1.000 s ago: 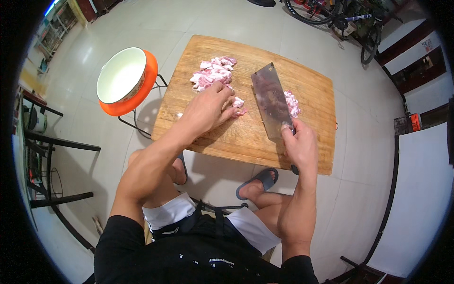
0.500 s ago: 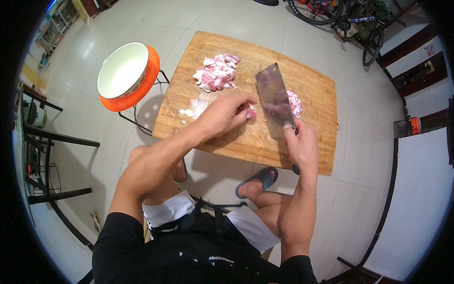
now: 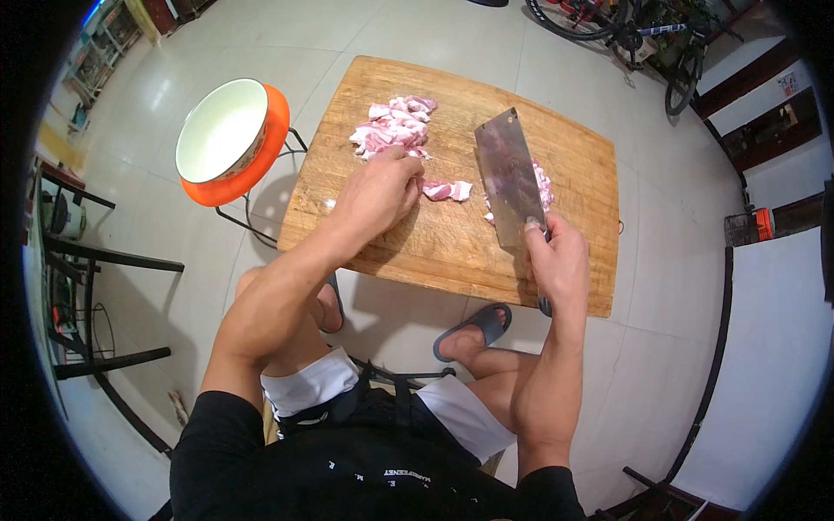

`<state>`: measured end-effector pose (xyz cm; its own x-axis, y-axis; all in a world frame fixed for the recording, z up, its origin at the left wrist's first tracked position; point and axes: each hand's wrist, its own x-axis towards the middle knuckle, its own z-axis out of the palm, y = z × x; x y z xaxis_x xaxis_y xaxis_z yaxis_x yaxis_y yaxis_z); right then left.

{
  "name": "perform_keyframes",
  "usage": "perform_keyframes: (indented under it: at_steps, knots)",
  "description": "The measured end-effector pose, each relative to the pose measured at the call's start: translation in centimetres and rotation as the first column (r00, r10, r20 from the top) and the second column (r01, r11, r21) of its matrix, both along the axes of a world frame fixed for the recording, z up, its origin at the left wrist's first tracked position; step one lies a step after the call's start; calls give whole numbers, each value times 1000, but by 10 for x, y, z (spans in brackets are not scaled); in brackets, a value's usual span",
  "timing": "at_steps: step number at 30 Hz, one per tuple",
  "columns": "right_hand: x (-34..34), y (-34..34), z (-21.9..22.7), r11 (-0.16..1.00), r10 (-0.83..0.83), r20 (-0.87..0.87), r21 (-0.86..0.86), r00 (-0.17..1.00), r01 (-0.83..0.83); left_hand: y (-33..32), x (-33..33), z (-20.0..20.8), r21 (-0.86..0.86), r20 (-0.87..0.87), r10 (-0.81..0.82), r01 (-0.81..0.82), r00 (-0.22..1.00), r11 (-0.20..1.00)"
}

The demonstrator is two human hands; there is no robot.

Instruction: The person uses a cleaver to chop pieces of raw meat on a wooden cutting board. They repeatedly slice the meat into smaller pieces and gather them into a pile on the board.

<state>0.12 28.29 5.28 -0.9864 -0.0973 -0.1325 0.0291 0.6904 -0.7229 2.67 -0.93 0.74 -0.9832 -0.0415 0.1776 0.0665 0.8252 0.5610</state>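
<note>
My left hand (image 3: 380,193) is over the left part of the wooden board, its fingers curled down at the near edge of a pile of sliced raw meat (image 3: 393,128). A pink and white strip of meat (image 3: 448,190) sticks out to the right from under its fingertips, which seem closed on the strip's left end. My right hand (image 3: 558,260) grips a cleaver (image 3: 508,169) by its dark handle, thumb against the blade. The broad blade leans over the board and partly hides a heap of small cut meat pieces (image 3: 544,187) on its right side.
The thick wooden board (image 3: 417,256) is in front of my knees. On its left, a white enamel bowl (image 3: 224,130) rests on an orange round stool (image 3: 278,130) with black legs. Black furniture legs (image 3: 117,252) jut in at far left. A bicycle (image 3: 638,39) stands at the back right.
My left hand has moved left and slightly away from me, toward the meat pile, uncovering more of the strip. The cleaver stays in my right hand, shifted only slightly.
</note>
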Motion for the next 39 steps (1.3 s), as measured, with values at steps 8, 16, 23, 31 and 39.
perform_keyframes:
  at_steps: [8,16,23,31,39]
  knots:
    - [5,-6,7,996,32,-33,88,999,-29,25,-16,-17,17,-290,-321,340,902,940]
    - [19,-13,15,960,150,-68,247,986,-129,28,-14,-9,-97,-50,-367,362,929,927]
    - [32,-21,29,910,244,-81,365,966,-199,32,-11,-17,-108,-205,-414,400,887,910]
    - [32,-32,36,837,342,27,446,939,-318,34,-14,-28,-50,-176,-436,434,883,900]
    - [-9,-69,23,859,361,-7,391,933,-330,31,-13,-18,6,-179,-406,414,896,910]
